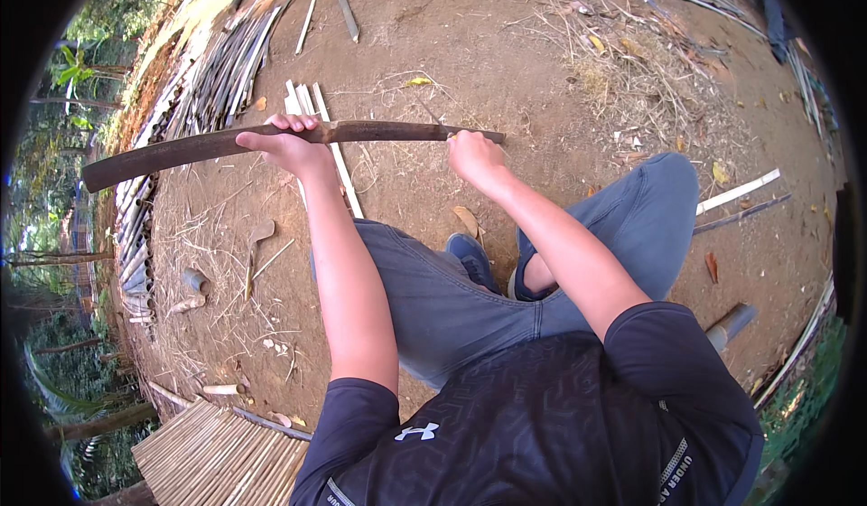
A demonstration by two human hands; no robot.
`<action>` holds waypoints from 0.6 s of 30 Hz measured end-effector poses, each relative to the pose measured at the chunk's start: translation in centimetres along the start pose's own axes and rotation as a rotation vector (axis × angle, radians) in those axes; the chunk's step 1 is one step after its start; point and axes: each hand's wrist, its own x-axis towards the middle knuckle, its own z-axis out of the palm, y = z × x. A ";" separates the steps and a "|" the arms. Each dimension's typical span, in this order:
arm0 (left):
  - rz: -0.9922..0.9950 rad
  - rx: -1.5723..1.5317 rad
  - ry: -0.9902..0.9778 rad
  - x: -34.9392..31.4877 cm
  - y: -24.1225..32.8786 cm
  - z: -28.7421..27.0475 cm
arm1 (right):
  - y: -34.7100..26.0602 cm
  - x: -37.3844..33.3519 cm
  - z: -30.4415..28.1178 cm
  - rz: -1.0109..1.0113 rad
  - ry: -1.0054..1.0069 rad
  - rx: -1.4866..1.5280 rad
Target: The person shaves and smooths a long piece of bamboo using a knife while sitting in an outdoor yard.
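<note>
I hold a long, dark brown split strip of bamboo (190,147) across my front, running from far left to the middle. My left hand (291,148) grips it around its middle, fingers wrapped over the top. Closed on the strip's right end is my right hand (473,156); whether a tool is in it I cannot tell. I am seated, my knees in grey-blue trousers (433,298) bent below the strip, one blue shoe (471,258) showing between them.
Pale split slats (312,107) lie on the dirt beneath the strip. A row of long bamboo strips (217,72) lines the left. A woven bamboo mat (217,456) sits lower left. Dry grass (632,63) and scattered slats (736,192) lie at the right; short bamboo sections (194,280) lie left.
</note>
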 end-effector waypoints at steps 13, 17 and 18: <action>0.006 0.060 -0.091 -0.2 -0.3 0.8 | 4.7 0.8 3.7 0.144 0.019 0.201; 0.005 0.033 -0.029 1.1 0.4 -1.2 | 5.0 1.2 2.7 0.041 0.023 0.066; 0.003 0.042 -0.070 0.7 0.4 -0.9 | 4.2 0.1 2.1 -0.019 0.023 0.055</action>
